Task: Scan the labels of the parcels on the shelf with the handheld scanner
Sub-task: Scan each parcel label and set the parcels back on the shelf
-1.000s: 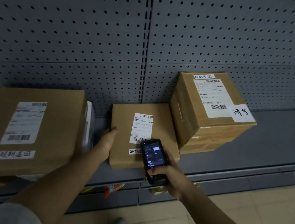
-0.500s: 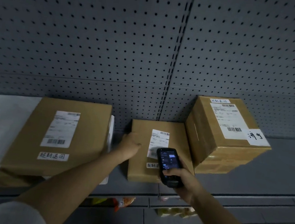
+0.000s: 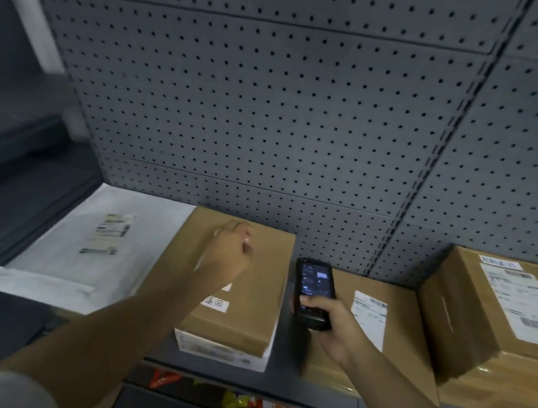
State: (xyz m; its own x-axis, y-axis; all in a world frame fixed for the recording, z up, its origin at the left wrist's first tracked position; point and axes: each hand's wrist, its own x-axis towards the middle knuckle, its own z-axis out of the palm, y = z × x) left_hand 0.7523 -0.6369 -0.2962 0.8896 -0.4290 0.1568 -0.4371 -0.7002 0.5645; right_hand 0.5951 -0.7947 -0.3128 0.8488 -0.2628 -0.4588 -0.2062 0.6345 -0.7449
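While your right hand grips the scanner, your left hand rests loosely curled on the flat brown parcel, grasping nothing.

Both forearms are bare to the wrist. A short, pale grey sleeve covers the left upper arm, at 7 o'clock. No rings, watch or gloves show.

brown cardboard parcels with white labels, black scanner, grey pegboard dotted with dark holes.
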